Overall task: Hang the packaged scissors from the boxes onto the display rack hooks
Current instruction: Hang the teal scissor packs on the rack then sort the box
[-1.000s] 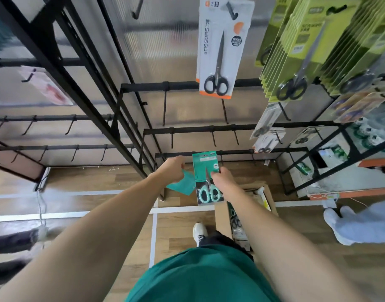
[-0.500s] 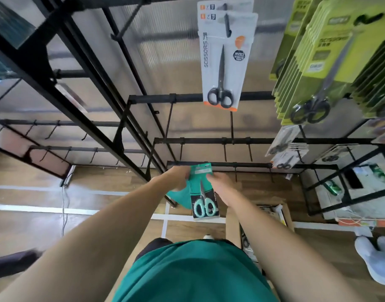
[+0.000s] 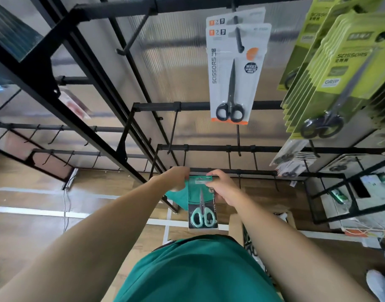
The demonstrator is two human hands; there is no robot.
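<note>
A teal pack of mint-handled scissors (image 3: 202, 209) hangs upright from my two hands, its top edge level with the lowest black rack bar (image 3: 248, 171). My right hand (image 3: 220, 186) pinches the pack's top right corner. My left hand (image 3: 176, 178) grips the top left side, with more teal packs (image 3: 176, 198) partly hidden behind it. Below my right forearm stands an open cardboard box (image 3: 236, 227) with more packs inside.
White scissor packs (image 3: 235, 68) hang on an upper hook, and green packs (image 3: 340, 79) fill hooks at the right. Bare hooks (image 3: 238, 140) stick out of the middle bars. Another person's white shoe (image 3: 381, 284) shows at the bottom right.
Both hands have lifted the teal pack up and forward to the lowest rack bar. My view has tilted upward, showing more of the upper hooks.
</note>
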